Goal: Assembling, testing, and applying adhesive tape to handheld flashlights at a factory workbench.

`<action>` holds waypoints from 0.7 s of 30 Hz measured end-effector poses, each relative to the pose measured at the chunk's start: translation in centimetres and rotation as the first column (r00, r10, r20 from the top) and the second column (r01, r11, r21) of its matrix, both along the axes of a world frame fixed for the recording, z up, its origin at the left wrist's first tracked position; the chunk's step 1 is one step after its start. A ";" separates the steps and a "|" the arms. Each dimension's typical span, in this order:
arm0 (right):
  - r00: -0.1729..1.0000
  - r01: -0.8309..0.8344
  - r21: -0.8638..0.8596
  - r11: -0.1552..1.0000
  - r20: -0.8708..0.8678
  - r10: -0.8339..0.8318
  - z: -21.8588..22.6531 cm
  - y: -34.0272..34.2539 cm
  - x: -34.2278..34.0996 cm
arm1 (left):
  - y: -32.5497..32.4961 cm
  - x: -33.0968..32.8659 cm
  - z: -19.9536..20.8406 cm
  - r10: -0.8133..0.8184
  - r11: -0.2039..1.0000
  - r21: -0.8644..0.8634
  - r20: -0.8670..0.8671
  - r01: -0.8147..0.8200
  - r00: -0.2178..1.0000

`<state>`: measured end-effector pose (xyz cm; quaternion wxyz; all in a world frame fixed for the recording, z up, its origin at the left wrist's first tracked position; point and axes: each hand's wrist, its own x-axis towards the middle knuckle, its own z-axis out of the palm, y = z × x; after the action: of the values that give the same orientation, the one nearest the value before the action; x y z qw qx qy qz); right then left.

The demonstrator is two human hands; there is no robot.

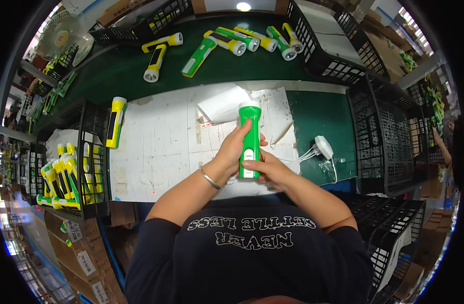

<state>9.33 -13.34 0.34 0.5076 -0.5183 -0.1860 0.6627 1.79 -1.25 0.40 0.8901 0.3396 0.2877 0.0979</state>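
Both hands hold one green and white flashlight (250, 133) upright over the white sheet (156, 142) on the bench, its white head pointing away from me. My left hand (233, 147) wraps the middle of its body from the left; a metal bangle sits on that wrist. My right hand (268, 169) grips the lower end, with the thumb on the front face near a small label.
A yellow flashlight (115, 121) lies at the sheet's left edge. Several green and yellow flashlights (232, 40) lie on the green belt behind. Black wire crates: left one (85, 167) holds several flashlights, right one (389, 142). A white charger with cables (323, 148) lies at the right.
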 end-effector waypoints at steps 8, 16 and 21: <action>0.896 -0.057 0.086 0.995 -0.436 0.089 1.3 -2.7 -2.5 | 2.3 0.3 1.7 0.002 0.967 -0.248 0.247 0.061 0.969; 0.984 -0.093 0.046 0.995 -0.149 0.099 1.3 -3.0 -4.6 | 2.8 1.1 1.7 -0.182 0.983 0.006 0.028 0.182 0.983; 0.992 -0.107 -0.008 0.994 0.067 0.108 0.2 -3.0 -4.5 | 2.6 1.2 2.1 -0.186 0.979 0.071 -0.050 0.189 0.981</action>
<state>4.84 -16.32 0.52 0.4635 -0.5307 -0.2291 0.6716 3.02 1.35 2.45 0.8756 0.4004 0.2696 0.0171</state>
